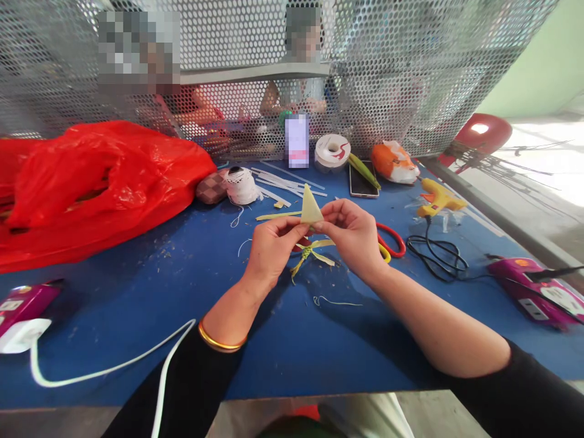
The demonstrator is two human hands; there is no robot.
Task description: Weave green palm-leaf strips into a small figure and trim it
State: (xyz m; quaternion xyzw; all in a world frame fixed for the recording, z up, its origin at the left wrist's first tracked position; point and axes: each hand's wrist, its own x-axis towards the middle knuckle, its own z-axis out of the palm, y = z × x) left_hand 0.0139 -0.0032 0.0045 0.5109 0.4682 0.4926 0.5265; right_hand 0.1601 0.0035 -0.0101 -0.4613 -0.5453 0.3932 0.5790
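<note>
Between my two hands, above the middle of the blue table, a pale yellow pointed piece (311, 207) stands with its tip up; whether it is leaf or paper I cannot tell. My left hand (275, 246) pinches its lower left edge between thumb and fingers. The lower right edge is pinched by my right hand (349, 231). Just below the fingers is a small braided yellow-green woven piece (306, 255) with loose strip ends. Scissors with red and yellow handles (393, 241) lie beside my right wrist, their blades mostly hidden.
A red plastic bag (114, 176) covers the table's left. Behind my hands are a thread spool (241, 185), white sticks (285, 182), a ribbon roll (333, 152) and phones. A yellow glue gun (438, 198) trails its cable to a purple power strip (533, 286). A perforated metal screen (387, 79) stands behind.
</note>
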